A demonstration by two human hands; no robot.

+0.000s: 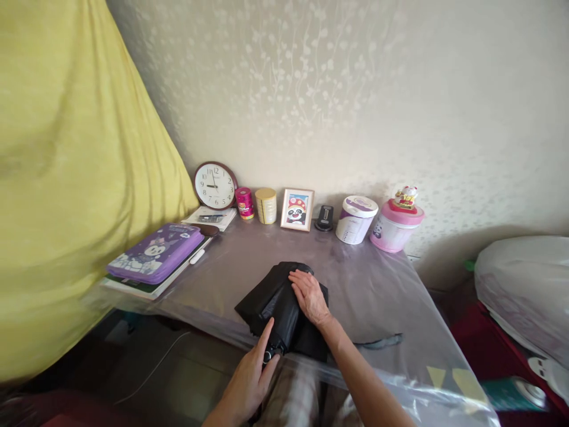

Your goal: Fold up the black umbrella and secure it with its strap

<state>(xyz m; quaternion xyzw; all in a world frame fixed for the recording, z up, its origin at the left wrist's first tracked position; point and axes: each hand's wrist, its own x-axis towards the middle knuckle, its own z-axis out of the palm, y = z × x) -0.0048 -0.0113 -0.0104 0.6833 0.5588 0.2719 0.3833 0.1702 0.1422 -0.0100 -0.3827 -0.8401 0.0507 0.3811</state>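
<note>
A black folding umbrella (284,308) lies at the front edge of the table, its canopy folded down but loose, with flaps spread to both sides. My left hand (255,376) is closed around its handle end, which points toward me; a round metallic detail shows between thumb and forefinger. My right hand (310,296) rests flat on the far part of the canopy, fingers stretched out and close together. Beyond my right forearm a dark strip of fabric (380,342) lies on the table; where it starts is hidden by the arm.
The table (355,279) has a clear plastic cover. Along the wall stand a clock (216,185), small tins, a framed panda picture (297,210), a white tub (357,219) and a pink tub (395,228) with a cat figurine. A purple case (155,252) lies left, beside a yellow curtain (80,178).
</note>
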